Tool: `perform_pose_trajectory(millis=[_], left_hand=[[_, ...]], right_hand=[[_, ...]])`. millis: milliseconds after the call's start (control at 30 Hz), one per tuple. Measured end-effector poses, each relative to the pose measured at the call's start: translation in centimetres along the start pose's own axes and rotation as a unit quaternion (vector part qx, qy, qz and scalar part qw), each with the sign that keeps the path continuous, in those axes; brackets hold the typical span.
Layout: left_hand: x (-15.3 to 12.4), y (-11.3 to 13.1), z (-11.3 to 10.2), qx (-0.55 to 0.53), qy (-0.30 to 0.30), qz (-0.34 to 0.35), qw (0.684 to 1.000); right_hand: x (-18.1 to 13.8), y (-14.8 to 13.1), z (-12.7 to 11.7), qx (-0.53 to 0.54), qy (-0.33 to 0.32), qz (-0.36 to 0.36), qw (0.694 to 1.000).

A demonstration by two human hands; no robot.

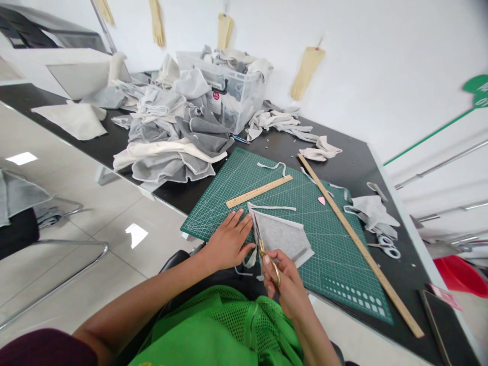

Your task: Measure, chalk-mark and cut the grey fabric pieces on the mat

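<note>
A grey cloth piece (284, 236) is laid flat on the green cutting mat (335, 259), and it is taken here as the middle of a clock. At 9 o'clock, gold-handled scissors (262, 247) are set along its side edge, with the blade tips pointed close to 11 o'clock.

For a neat cut, the cloth is best kept flat and still, and the blades are best kept in line with the edge. Small, slow snips seem safer than one big one, since soft cloth may be bunched up or pulled askew. The fingers at the side should be kept out of the way of the blades, as they are very near.

The left hand (232, 241) is laid palm down at 9 o'clock, with its fingers stretched out and a little apart, and nothing is gripped by it. Whether the cloth edge is pressed by its fingertips cannot be told. The right hand (287, 282) is placed at 6 o'clock, with its fingers curled and closed around the gold handle. Its forearm is slanted up from 5 o'clock, while the left one is reached in from 8 o'clock.

A short wooden ruler (259, 191) is left at 11 o'clock, and a long wooden ruler (360, 246) at 3 o'clock.
</note>
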State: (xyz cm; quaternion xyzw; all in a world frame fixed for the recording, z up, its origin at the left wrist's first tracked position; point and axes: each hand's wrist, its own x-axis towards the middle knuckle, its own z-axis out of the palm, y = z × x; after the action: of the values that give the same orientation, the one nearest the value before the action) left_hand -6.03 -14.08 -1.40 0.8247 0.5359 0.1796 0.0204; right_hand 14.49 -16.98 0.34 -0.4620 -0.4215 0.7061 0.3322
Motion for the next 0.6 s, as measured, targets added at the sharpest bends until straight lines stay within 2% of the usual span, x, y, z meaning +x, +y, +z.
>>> perform_pose_trajectory(millis=[600], left_hand=[[0.07,0.01,0.15,-0.005,0.001,0.0,1.0]], right_hand=[[-0.29,-0.53,0.35,-0.023,0.008,-0.004,1.0]])
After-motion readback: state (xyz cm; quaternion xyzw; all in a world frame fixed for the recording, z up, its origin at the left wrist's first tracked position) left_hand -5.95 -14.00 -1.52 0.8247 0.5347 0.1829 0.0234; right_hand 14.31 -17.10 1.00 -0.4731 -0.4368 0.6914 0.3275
